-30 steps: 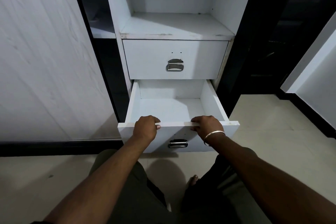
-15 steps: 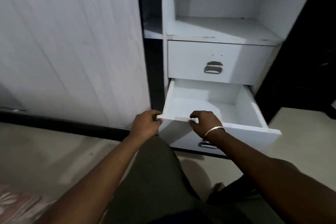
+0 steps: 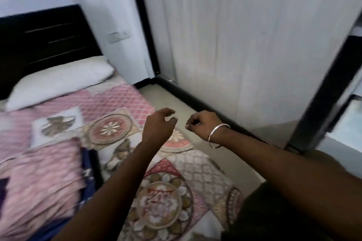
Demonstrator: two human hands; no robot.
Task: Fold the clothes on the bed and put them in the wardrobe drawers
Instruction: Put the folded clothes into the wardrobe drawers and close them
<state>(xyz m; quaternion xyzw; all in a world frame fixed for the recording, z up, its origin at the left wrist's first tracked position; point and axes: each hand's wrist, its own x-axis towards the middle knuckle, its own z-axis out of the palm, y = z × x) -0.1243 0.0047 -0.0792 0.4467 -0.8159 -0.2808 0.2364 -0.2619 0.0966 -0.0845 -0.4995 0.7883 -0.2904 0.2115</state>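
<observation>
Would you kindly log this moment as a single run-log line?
left hand: empty, loosely curled | right hand: empty, loosely curled | both over patterned pink bedspread | pink patterned cloth pile: untouched

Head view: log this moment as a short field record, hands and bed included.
left hand: over the bed edge, fingers loosely curled, holding nothing
right hand: beside it, loosely curled, holding nothing, bangle on wrist
bed: patterned cover, white pillow at the headboard
clothes: pink and blue pile at lower left, blurred
wardrobe door: to the right
</observation>
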